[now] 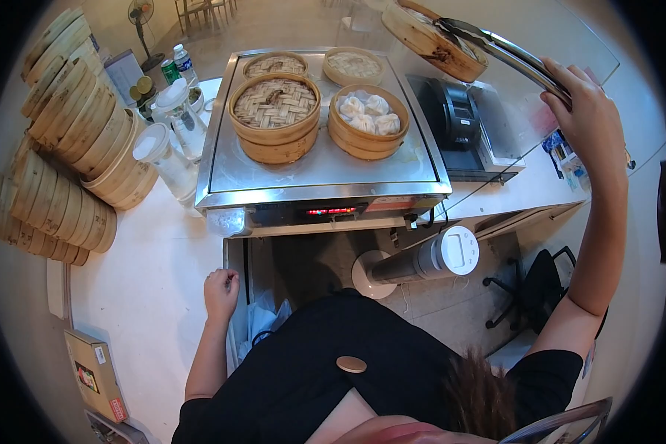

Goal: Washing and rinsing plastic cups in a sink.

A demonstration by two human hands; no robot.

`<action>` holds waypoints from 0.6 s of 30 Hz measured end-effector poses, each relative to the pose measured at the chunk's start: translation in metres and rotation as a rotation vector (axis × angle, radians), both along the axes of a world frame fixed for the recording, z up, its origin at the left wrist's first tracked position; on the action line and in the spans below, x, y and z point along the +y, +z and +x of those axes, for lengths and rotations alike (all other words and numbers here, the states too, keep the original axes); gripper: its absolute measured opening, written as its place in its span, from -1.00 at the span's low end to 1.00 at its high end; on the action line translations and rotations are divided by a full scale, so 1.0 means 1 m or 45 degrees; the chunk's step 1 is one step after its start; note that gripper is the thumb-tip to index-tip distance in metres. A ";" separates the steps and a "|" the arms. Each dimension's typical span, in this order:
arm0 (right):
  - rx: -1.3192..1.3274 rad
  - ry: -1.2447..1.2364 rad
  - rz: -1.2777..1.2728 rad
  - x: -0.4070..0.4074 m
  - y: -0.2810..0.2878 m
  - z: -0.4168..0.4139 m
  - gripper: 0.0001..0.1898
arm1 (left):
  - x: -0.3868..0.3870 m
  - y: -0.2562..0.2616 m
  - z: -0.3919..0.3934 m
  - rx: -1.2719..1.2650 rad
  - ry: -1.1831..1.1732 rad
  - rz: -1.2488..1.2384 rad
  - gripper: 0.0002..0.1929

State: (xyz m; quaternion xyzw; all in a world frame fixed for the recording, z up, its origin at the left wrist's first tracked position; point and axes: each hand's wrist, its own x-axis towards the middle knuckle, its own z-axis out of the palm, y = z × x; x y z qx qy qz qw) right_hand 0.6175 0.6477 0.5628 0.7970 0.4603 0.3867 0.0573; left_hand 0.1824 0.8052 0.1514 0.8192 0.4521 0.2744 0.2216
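My right hand (583,105) grips metal tongs (524,58) with dark tips, raised at the upper right. A round bamboo steamer piece (433,41) hangs tilted at the tips. Below and left of it, an uncovered bamboo steamer (366,141) holds several white pleated buns (369,114) on the steel steaming machine (322,186). Beside that steamer stands one with a woven lid (275,119). Behind them are two smaller steamers with woven tops, one at the left (276,64) and one at the right (353,65). My left hand (222,288), fingers curled, is at the white counter's edge, with nothing visible in it.
Stacked bamboo steamers (83,122) lean at the left beside clear lidded pitchers (169,161). A black printer (460,114) stands right of the machine, near a clear panel. A cardboard box (95,374) lies at the lower left. Below the counter are a white tower appliance (422,261) and an office chair (538,288).
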 end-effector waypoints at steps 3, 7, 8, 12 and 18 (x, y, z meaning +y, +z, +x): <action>0.025 -0.039 0.007 0.001 0.000 -0.001 -0.62 | 0.001 0.000 0.000 0.006 0.004 0.003 -0.96; -0.030 0.067 -0.003 -0.002 -0.002 0.003 -0.62 | 0.002 -0.004 -0.001 0.035 0.009 0.018 -0.96; 0.000 0.083 0.012 -0.002 -0.003 0.003 -0.62 | 0.000 -0.004 -0.002 0.030 0.018 -0.014 -0.96; 0.006 0.093 -0.029 0.001 -0.001 -0.006 -0.63 | 0.001 -0.002 -0.001 0.014 0.006 -0.005 -0.95; 0.029 0.058 -0.018 0.010 -0.012 -0.003 -0.61 | 0.003 -0.001 -0.001 0.086 -0.009 -0.039 -0.93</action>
